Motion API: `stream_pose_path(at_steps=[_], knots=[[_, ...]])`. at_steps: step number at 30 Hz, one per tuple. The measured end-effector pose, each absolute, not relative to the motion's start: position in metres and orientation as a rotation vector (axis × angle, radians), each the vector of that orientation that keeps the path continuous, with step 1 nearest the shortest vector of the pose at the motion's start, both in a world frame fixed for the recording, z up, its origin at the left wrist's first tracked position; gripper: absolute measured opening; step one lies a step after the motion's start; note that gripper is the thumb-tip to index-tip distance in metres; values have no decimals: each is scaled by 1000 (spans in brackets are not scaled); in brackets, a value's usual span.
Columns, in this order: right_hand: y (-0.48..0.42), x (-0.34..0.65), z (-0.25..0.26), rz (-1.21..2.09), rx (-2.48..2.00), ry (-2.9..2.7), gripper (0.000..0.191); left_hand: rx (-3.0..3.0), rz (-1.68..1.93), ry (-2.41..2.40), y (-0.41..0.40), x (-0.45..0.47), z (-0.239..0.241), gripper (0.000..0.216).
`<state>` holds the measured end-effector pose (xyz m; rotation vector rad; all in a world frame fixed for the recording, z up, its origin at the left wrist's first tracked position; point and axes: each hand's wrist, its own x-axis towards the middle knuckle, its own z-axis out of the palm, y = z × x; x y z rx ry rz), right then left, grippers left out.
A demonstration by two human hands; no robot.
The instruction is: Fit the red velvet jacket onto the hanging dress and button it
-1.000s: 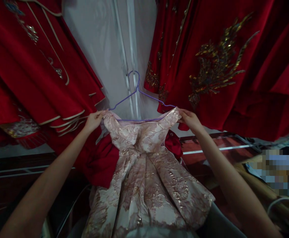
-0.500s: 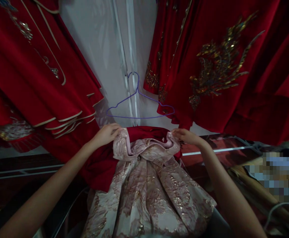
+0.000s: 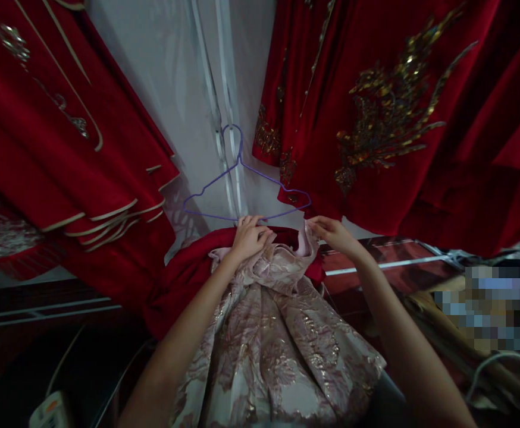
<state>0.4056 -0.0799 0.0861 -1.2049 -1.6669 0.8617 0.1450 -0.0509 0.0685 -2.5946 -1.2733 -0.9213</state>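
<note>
My left hand (image 3: pixel 251 238) is at the lower bar of a purple clothes hanger (image 3: pixel 215 179), fingers hooked over the bar and the thumb apart. The hanger hangs by its hook in front of the pale wall panel. Below it, a pale pink and gold brocade dress (image 3: pixel 278 333) lies spread towards me with its collar uppermost. My right hand (image 3: pixel 334 233) pinches the right edge of the dress's collar. Behind the collar lies plain red cloth (image 3: pixel 175 279), partly covered by the dress and my left arm.
Red garments with beaded trim (image 3: pixel 121 148) hang at the left. Another red garment with a gold embroidered bird (image 3: pixel 385 119) hangs at the right. White metal rails (image 3: pixel 389 263) run low on both sides. A white power strip (image 3: pixel 50 411) with a cord lies lower left.
My left hand has let go of the collar's left edge and moved right and up to the hanger bar. The bar sits slightly lower. My right hand still holds the collar.
</note>
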Motion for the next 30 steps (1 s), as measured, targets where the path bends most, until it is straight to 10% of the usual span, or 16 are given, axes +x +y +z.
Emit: stream_pose_path(at_steps=[30], knots=[[-46,328,157,105,-1276,-1659,20,-2694,-1115,-1295,-89,126,88,25]])
